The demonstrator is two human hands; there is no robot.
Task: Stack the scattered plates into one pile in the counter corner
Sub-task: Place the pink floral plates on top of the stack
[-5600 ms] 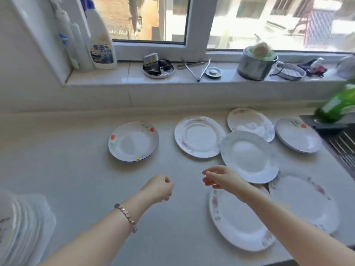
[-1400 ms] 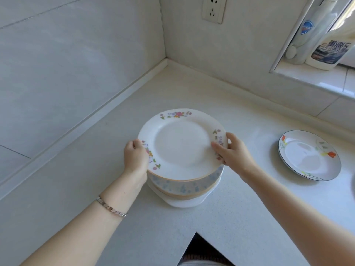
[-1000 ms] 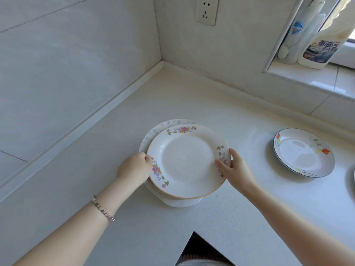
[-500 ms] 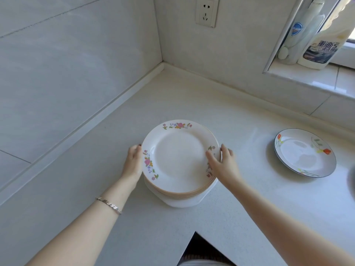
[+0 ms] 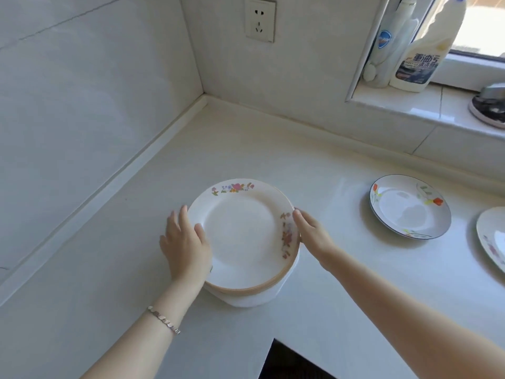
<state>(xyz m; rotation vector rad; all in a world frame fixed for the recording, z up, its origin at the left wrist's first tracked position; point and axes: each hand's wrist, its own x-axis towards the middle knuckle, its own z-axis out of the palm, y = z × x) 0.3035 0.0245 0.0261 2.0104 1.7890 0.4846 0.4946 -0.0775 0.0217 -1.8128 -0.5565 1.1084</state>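
A pile of several plates (image 5: 240, 236) stands on the white counter (image 5: 246, 149), its top plate white with flower prints on the rim. My left hand (image 5: 185, 242) lies on the pile's left rim, fingers spread over the edge. My right hand (image 5: 311, 236) presses flat against the pile's right rim. A single plate with a dark rim and red flower (image 5: 410, 206) lies flat to the right. The edge of another flowered plate (image 5: 492, 239) shows at the far right.
Two walls meet at the counter corner (image 5: 205, 97) behind the pile, with a wall socket (image 5: 259, 19) above. Cleaner bottles (image 5: 420, 53) and a small metal dish (image 5: 489, 108) stand on the window sill. A dark gap (image 5: 289, 362) opens at the counter's front edge.
The pile has been squared up and sits lower on the counter. My left hand has slid up onto the top plate's rim; my right hand stays against the right side.
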